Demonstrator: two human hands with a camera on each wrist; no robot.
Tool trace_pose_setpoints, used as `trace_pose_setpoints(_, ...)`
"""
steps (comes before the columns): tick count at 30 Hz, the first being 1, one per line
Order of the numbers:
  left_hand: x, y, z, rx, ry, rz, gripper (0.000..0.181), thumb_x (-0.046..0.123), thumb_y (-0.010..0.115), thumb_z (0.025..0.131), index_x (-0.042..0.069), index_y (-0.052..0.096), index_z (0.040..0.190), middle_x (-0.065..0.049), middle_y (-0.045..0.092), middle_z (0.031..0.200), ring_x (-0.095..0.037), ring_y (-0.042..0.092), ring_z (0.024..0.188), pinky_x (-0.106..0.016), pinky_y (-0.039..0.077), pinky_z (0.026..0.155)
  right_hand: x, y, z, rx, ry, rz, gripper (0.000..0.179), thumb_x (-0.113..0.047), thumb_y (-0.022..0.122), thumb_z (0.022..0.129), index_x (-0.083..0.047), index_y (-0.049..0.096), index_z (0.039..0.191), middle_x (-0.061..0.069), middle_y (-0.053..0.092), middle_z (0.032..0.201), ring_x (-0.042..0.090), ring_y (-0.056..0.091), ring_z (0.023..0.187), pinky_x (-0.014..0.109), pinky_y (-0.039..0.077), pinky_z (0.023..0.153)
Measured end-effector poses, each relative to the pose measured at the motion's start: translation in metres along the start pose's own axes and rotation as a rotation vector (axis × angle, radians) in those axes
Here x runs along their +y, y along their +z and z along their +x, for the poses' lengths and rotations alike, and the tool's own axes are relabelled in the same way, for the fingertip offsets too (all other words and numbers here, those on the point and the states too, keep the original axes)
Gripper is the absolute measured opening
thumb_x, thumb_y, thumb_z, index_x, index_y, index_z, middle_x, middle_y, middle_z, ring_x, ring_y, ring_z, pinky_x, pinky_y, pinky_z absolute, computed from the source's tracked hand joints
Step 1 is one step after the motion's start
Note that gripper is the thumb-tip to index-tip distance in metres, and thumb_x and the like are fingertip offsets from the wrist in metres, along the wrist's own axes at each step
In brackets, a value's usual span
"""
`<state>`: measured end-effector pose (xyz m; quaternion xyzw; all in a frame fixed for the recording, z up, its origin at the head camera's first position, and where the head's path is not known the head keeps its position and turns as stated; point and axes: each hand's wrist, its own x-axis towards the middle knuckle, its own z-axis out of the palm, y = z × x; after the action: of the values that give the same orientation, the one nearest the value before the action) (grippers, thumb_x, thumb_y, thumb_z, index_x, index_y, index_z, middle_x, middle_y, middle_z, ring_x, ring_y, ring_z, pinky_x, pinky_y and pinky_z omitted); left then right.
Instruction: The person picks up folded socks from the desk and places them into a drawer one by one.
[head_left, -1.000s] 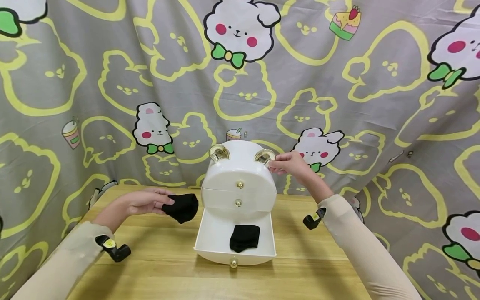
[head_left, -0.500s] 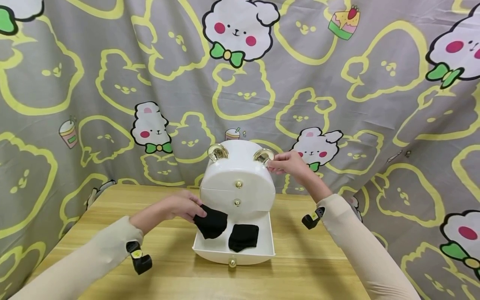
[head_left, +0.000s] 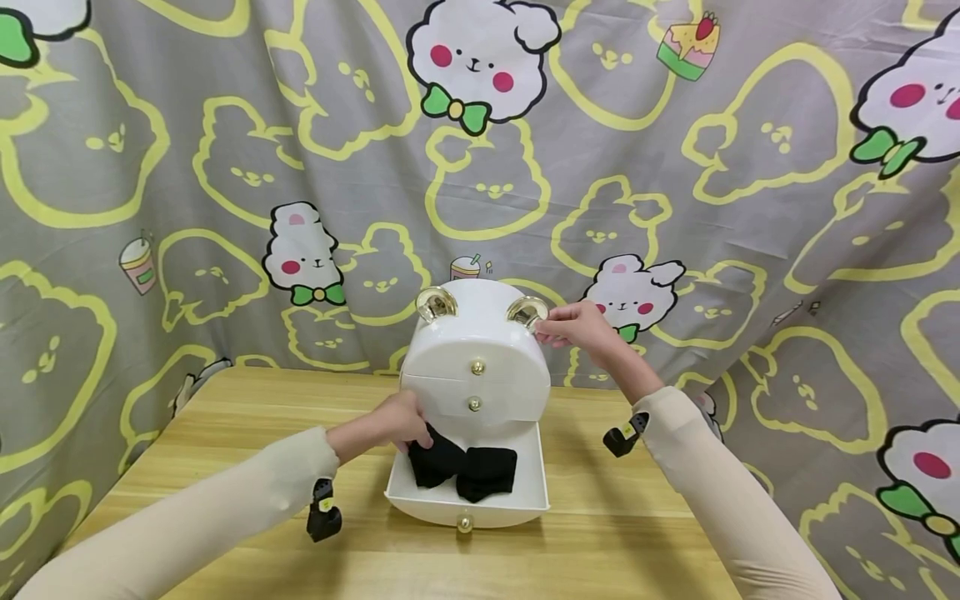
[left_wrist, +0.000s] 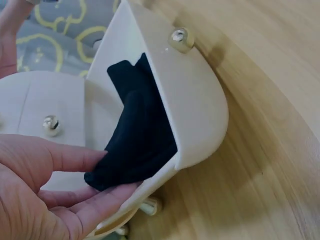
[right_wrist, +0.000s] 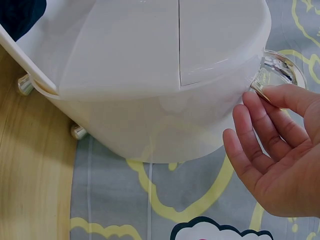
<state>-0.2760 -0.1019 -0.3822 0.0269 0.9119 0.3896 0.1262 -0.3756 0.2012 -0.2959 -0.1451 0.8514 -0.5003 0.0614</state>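
Note:
A white drawer box (head_left: 476, 342) with gold ears and gold knobs stands on the table, its bottom drawer (head_left: 531, 467) pulled out. My left hand (head_left: 401, 419) reaches over the drawer's left side and pinches a folded black cloth (left_wrist: 130, 140) between thumb and fingers, its lower part down inside the drawer. Right beside it in the drawer lies another folded black cloth (head_left: 487, 473), the two overlapping in the head view. At the box's upper right, my right hand (head_left: 572, 325) pinches the gold ear (right_wrist: 280, 70) with thumb and forefinger, the other fingers loosely bent.
The wooden table (head_left: 615, 533) surrounds the box. Behind it hangs a grey curtain (head_left: 360, 183) with cartoon prints. Two more small knobs (head_left: 477, 367) sit on the box's upper front, and short gold feet (right_wrist: 78, 132) show beneath it.
My left hand has carried the black cloth rightward and down from beside the box into the open drawer, next to the other cloth. The right hand stays at the ear.

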Motion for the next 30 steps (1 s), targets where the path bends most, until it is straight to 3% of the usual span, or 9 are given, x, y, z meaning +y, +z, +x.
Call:
trace_pose_setpoints(7,0.001,0.012,0.007,0.064,0.034,0.163,0.029,-0.002,0.083,0.074,0.005,0.059,0.060,-0.004,0.057,0.063,-0.021,0.063,0.047,-0.029,0.058,0.049,-0.002,0.000,0.000,-0.004,-0.002,0.002,0.030,-0.026,0.074,0.095,0.003,0.074,0.103,-0.001,0.075,0.085,0.027,0.069,0.092,0.033,0.062,0.083)
trace_pose_setpoints(14,0.001,0.024,0.013,0.113,0.017,0.215,0.021,-0.004,0.082,0.071,0.001,0.064,0.061,-0.006,0.061,0.063,-0.025,0.068,0.052,-0.027,0.057,0.046,-0.004,-0.001,-0.001,0.003,-0.004,-0.003,0.030,-0.026,0.074,0.095,0.003,0.074,0.102,0.000,0.075,0.085,0.020,0.068,0.086,0.036,0.061,0.085)
trace_pose_setpoints(19,0.001,0.030,0.015,0.124,0.006,0.245,0.018,0.003,0.089,0.071,0.003,0.071,0.068,-0.004,0.065,0.063,-0.018,0.065,0.050,-0.024,0.054,0.046,-0.003,-0.001,-0.001,0.004,-0.001,-0.001,0.030,-0.026,0.074,0.095,0.003,0.074,0.103,0.000,0.075,0.086,0.026,0.069,0.091,0.036,0.061,0.085)
trace_pose_setpoints(24,0.002,0.028,0.012,0.122,0.048,0.291,0.018,0.006,0.091,0.069,0.005,0.073,0.067,-0.001,0.066,0.060,-0.013,0.060,0.050,-0.022,0.051,0.052,-0.002,-0.001,-0.001,0.001,-0.004,0.008,0.030,-0.026,0.074,0.095,0.003,0.074,0.103,-0.001,0.075,0.085,0.030,0.070,0.093,0.035,0.061,0.084)
trace_pose_setpoints(27,0.002,0.022,0.010,0.102,0.071,0.283,0.022,0.003,0.088,0.070,0.006,0.068,0.061,0.003,0.060,0.055,-0.011,0.057,0.051,-0.021,0.047,0.054,-0.002,0.000,-0.002,0.002,-0.003,0.011,0.029,-0.026,0.074,0.095,0.002,0.074,0.103,-0.002,0.075,0.084,0.026,0.070,0.089,0.033,0.061,0.082)
trace_pose_setpoints(30,0.001,0.015,0.005,0.066,0.078,0.186,0.024,-0.001,0.083,0.071,0.006,0.064,0.059,0.005,0.053,0.053,-0.009,0.053,0.051,-0.020,0.045,0.053,-0.002,0.001,-0.001,0.000,0.001,0.013,0.029,-0.026,0.075,0.094,0.002,0.074,0.102,-0.002,0.075,0.083,0.021,0.070,0.085,0.030,0.061,0.080)
